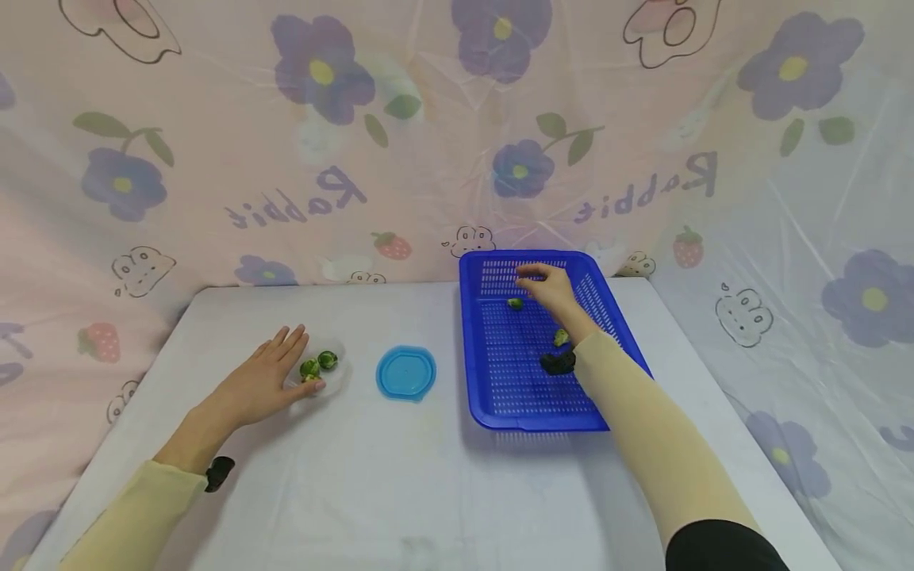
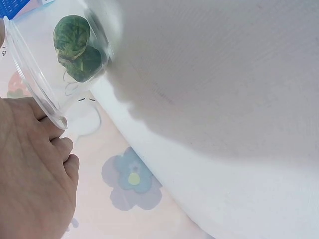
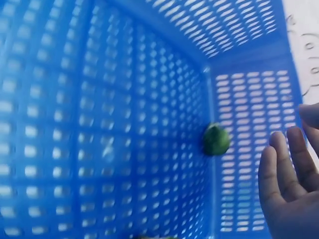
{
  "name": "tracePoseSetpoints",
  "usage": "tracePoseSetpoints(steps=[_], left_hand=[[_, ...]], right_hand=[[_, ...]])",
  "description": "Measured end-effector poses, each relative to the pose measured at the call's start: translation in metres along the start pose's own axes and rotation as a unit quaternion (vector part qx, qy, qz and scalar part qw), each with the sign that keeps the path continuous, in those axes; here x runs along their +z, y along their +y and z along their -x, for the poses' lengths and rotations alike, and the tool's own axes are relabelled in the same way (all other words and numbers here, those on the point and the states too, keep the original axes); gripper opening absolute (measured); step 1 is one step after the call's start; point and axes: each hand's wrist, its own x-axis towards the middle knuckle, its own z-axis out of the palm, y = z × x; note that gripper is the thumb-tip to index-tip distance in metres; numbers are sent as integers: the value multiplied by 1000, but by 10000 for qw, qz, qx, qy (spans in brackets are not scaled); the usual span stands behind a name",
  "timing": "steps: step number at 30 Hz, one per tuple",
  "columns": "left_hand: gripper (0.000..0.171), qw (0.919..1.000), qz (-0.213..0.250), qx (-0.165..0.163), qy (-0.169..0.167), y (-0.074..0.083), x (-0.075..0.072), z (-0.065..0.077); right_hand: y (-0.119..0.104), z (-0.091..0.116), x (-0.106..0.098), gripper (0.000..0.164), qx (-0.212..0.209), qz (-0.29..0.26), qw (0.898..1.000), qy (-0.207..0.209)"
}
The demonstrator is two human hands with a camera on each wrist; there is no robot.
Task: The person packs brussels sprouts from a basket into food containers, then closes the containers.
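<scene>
My left hand (image 1: pixel 264 385) is at a clear plastic tub (image 2: pixel 97 30) on the left, holding its rim between thumb and fingers. Inside the tub sit green Brussels sprouts (image 1: pixel 328 360). Over the far part of the blue basket (image 1: pixel 510 365), my right hand (image 1: pixel 548 289) hovers with nothing in its grasp, the fingers (image 3: pixel 269 172) loosely bent and apart. Below it a Brussels sprout (image 3: pixel 216 140) lies on the basket floor by the far wall. Another sprout (image 1: pixel 561 338) is partly hidden by the right wrist.
A round light-blue lid (image 1: pixel 405 373) lies flat between the tub and the basket. Both stand on a white table (image 1: pixel 371 492). A patterned curtain (image 1: pixel 428 159) hangs behind the table and along its sides.
</scene>
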Motion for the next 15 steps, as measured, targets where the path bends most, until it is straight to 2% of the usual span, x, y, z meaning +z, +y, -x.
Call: tracePoseSetpoints(steps=[7,15], left_hand=[[103,10000,-40,6,28,-2,1,-2],[103,10000,-35,-40,7,-3,2,-2]], right_hand=[[16,-8,-3,38,123,855,9959,-287],[26,-19,-1,39,71,1950,9777,-779]])
